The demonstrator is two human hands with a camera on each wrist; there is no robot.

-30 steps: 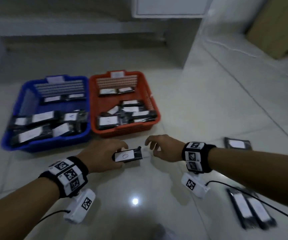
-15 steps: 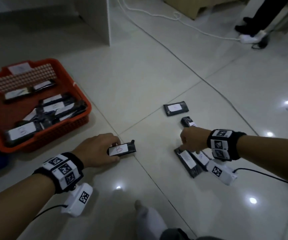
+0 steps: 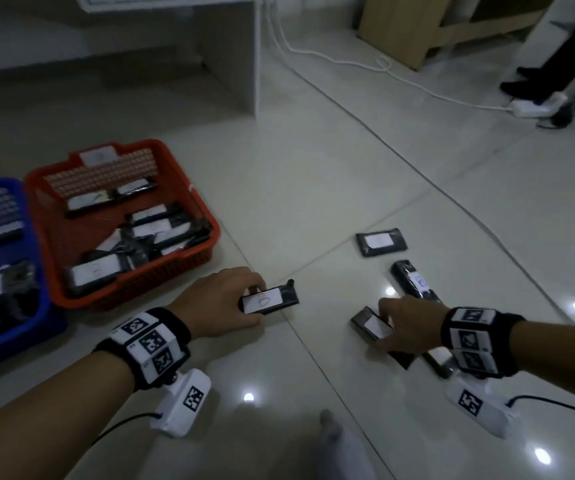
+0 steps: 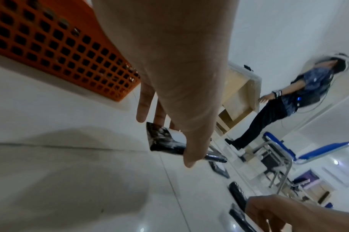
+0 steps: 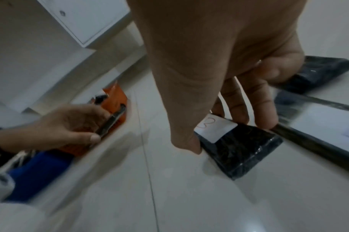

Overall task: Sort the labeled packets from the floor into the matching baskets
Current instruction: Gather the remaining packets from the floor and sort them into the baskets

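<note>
My left hand (image 3: pixel 249 306) pinches a black packet (image 3: pixel 269 301) with a white label marked B, held low over the floor in front of the orange basket (image 3: pixel 182 268). The left wrist view shows that packet (image 4: pixel 163 142) between thumb and fingers of the left hand (image 4: pixel 165 139). My right hand (image 3: pixel 384 327) grips another black labeled packet (image 3: pixel 371 325) on the floor to the right. Seen from the right wrist, the thumb and fingers of the right hand (image 5: pixel 229 135) clamp that packet's (image 5: pixel 241 147) edges. A blue basket (image 3: pixel 47 317) stands left of the orange one. Both hold several packets.
More packets lie on the tiles near my right hand: one (image 3: pixel 381 242) farther off, one (image 3: pixel 412 280) beside it, others (image 3: pixel 435 362) under my wrist. My socked foot (image 3: pixel 338 445) is at the bottom. Behind are a white cabinet (image 3: pixel 230 57), a cable (image 3: pixel 348 60), a power strip (image 3: pixel 535 107) and a person's legs (image 3: pixel 549 64).
My right hand left the spot beside my left hand, went right to the packets on the floor and took hold of one. The left hand kept the B packet.
</note>
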